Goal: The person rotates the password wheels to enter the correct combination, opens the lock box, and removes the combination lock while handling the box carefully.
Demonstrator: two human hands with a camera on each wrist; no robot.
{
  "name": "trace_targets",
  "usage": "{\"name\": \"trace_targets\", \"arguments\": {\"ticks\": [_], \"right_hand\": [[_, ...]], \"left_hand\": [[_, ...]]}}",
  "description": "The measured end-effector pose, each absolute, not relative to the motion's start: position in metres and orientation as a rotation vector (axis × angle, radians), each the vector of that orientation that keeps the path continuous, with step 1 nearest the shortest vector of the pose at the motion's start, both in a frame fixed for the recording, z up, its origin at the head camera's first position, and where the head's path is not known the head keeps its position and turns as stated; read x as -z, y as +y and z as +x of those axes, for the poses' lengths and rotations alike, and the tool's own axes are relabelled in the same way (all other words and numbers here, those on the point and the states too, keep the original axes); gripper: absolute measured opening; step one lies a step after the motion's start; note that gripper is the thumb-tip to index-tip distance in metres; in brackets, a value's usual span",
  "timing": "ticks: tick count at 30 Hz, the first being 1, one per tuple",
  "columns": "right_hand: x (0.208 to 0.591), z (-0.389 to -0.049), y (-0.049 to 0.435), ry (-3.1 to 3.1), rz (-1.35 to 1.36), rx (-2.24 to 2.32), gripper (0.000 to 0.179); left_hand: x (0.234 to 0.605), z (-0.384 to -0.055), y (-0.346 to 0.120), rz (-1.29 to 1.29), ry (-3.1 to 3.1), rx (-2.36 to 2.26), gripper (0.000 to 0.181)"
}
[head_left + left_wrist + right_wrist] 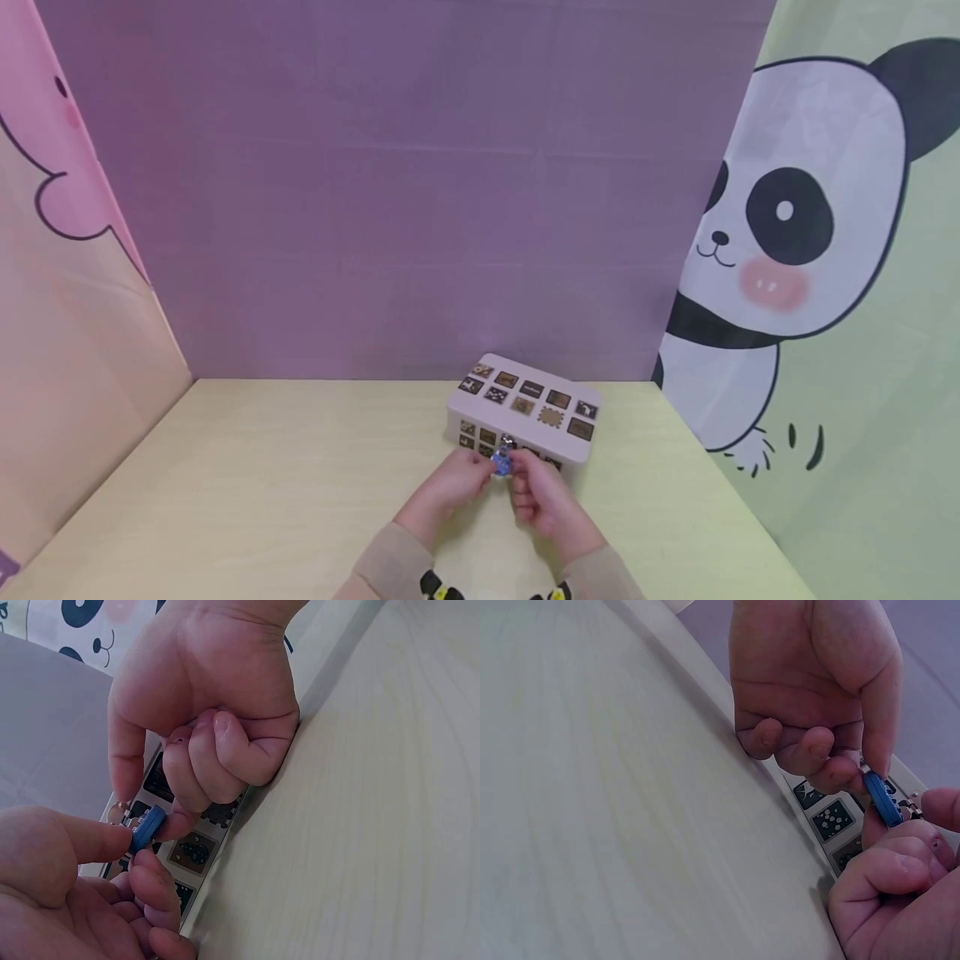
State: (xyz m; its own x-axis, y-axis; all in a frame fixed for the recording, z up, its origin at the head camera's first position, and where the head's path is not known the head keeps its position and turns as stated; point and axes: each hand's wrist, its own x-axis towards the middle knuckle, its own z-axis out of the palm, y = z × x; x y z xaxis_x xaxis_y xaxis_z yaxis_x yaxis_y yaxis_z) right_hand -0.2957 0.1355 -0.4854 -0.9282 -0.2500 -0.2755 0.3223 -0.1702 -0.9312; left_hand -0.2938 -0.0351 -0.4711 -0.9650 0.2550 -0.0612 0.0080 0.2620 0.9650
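A small blue combination padlock (pixel 501 463) hangs at the front clasp (pixel 507 442) of a pale box (pixel 536 423) with dark picture squares on its lid and sides. My left hand (pixel 463 475) pinches the padlock between thumb and forefinger, as the left wrist view shows with the lock's blue edge (pixel 149 829). From the other side my right hand (pixel 542 498) has its thumb and curled forefinger at the lock, the other fingers folded into the palm. Number wheels show along the padlock (pixel 885 799) in the right wrist view. Fingers partly cover the clasp.
The box stands on a pale wooden table (pixel 300 475), near its back edge and right of centre. A purple curtain (pixel 420 192) rises behind it. Printed side panels, one with a panda (pixel 817 275), flank the table.
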Motion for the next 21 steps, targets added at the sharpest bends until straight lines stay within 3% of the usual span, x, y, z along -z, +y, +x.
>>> {"name": "trace_targets", "arguments": {"ticks": [21], "right_hand": [[0.4837, -0.2952, 0.1356, 1.705, 0.078, 2.153, 0.029]], "left_hand": [[0.4697, -0.2926, -0.0354, 0.245, 2.324, -1.776, 0.031]]}}
